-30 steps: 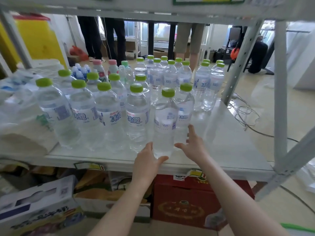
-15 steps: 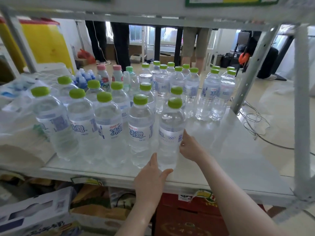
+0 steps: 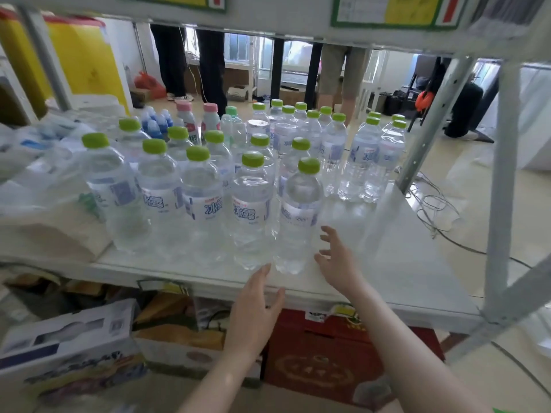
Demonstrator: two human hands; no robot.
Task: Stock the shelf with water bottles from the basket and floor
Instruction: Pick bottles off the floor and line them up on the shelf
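Bottle (image 3: 299,216) upright, released; rear labels blurred.

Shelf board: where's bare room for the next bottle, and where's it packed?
Free: the right part of the shelf board, between the front-row end bottle, the far right bottle cluster and the right uprights. The right hand, open, is at its edge; the left hand is at the front lip. Packed: left and centre, rows of green-capped bottles with bags further left.

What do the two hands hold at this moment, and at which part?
Nothing is held. The left hand and right hand are open beside the base of the nearest bottle, which stands alone.
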